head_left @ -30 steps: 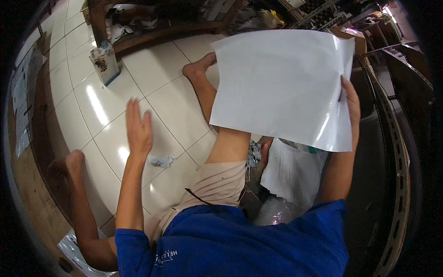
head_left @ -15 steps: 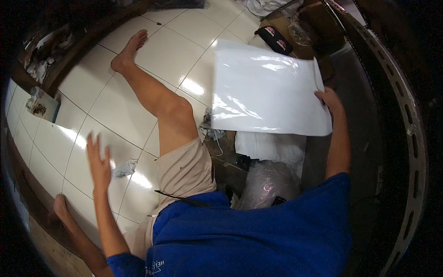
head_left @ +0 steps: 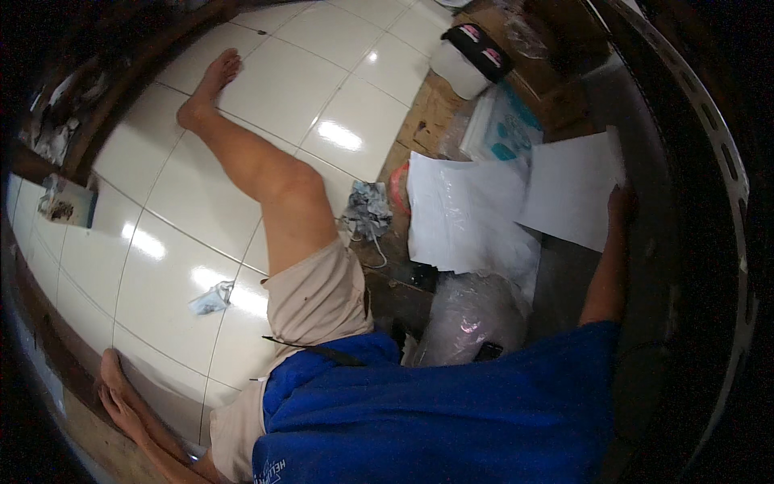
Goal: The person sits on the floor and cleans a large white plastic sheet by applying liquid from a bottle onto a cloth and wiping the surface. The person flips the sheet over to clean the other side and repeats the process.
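Out to the right, my right hand [head_left: 621, 206] is closed on the right edge of a white, flat plastic bag or sheet [head_left: 574, 184], held tilted beside a white stack. That stack of white sheets or bags [head_left: 468, 210] lies right of my bent knee, with a clear crumpled plastic bundle [head_left: 472, 319] nearer my body. Low at the left, my left hand [head_left: 121, 411] is by my left foot [head_left: 111, 371], fingers extended and holding nothing. Whether it touches the foot or ankle, I cannot tell.
Grey crumpled cloth with a string [head_left: 367, 211] sits beside my knee. A small pale-blue crumpled piece [head_left: 212, 298] lies on the tiled floor [head_left: 169, 266]. Beyond the stack are a white-and-teal package [head_left: 504, 125] and a white object with a black band [head_left: 459, 73]. A slotted metal rail [head_left: 730, 161] curves at right.
My right hand has moved right and slightly down with the white bag or sheet, uncovering the stack and package. My left hand has dropped from above the floor to beside my left foot.
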### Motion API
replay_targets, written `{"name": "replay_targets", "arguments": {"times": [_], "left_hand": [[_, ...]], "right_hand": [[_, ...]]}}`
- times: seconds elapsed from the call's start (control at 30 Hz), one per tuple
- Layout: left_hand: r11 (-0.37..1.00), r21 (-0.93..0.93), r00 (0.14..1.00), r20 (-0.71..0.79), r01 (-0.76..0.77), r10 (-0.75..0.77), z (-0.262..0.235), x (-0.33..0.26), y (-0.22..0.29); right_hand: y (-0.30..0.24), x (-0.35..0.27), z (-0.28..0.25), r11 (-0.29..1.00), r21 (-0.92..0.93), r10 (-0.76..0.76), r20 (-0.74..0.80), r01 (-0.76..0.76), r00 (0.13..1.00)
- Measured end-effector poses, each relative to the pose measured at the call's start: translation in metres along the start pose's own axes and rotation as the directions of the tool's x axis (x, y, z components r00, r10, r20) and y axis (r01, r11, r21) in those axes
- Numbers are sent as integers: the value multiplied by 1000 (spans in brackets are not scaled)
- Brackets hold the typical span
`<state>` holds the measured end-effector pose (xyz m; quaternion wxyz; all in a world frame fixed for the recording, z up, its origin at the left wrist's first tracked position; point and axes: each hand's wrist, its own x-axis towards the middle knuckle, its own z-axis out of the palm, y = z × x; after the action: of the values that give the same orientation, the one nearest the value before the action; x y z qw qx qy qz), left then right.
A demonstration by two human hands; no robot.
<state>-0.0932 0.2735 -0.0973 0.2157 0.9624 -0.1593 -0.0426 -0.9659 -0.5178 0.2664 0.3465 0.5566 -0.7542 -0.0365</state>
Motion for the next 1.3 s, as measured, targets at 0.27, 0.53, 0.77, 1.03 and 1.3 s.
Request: {"name": "replay_targets", "arguments": {"times": [0.27,0.53,0.77,1.03,1.3], "left_hand": [[974,216,996,72,-60,45,-126,-1,91],[986,119,990,-91,118,-108,-214,77,9],[918,21,903,-190,396,-385,-154,113,-62],[849,-37,810,-280,527,-515,-91,216,-146],[711,-18,625,-462,703,-630,-49,311,-214]], "right_hand": [[-298,-47,30,571,635,-565,-155,520,810],[-677,-312,-226,-347,909,-893,-396,233,216],[-827,-371,-303,-21,899,-946,124,-437,299],[-864,-385,-257,-186,582,-745,442,-792,500],[-872,-396,-237,-348,523,-640,474,-778,605]]}}
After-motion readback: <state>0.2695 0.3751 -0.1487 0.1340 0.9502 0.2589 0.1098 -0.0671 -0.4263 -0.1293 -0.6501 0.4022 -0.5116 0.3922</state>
